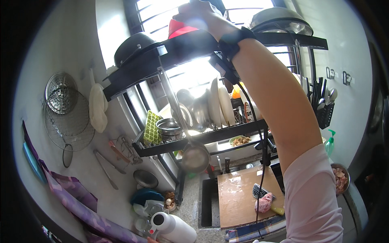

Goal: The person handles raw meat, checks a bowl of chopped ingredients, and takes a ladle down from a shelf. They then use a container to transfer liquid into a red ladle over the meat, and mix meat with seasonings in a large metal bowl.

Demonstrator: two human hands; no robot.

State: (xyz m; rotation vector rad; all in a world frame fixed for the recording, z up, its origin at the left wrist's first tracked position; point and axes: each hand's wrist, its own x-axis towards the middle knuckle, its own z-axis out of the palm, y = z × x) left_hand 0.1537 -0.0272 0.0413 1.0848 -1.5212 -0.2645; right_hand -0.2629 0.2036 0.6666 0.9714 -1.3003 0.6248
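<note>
My right arm stretches up past the dish rack, and my right hand [200, 13] is at the top shelf [188, 48] in front of the bright window. Its fingers curl just above a red plastic vessel [182, 29]; glare hides whether they grip it. A black band [234, 41] circles the wrist. Beneath that wrist, a black box-shaped device [224, 68] hangs at the shelf, and a black cable [261, 142] runs down from there. My left hand is out of view. Below lies a wooden board [234, 194] with a raw meat piece [263, 203] resting on a knife or cleaver [258, 191].
A black pot [136, 47] and a glass-lidded pan [279, 19] flank the hand. Plates [215, 103] stand on the lower rack. A ladle [194, 158] hangs in front. The sink [209, 200] borders the board; a white thermos jug [176, 227] and meat bowl [340, 179] stand below.
</note>
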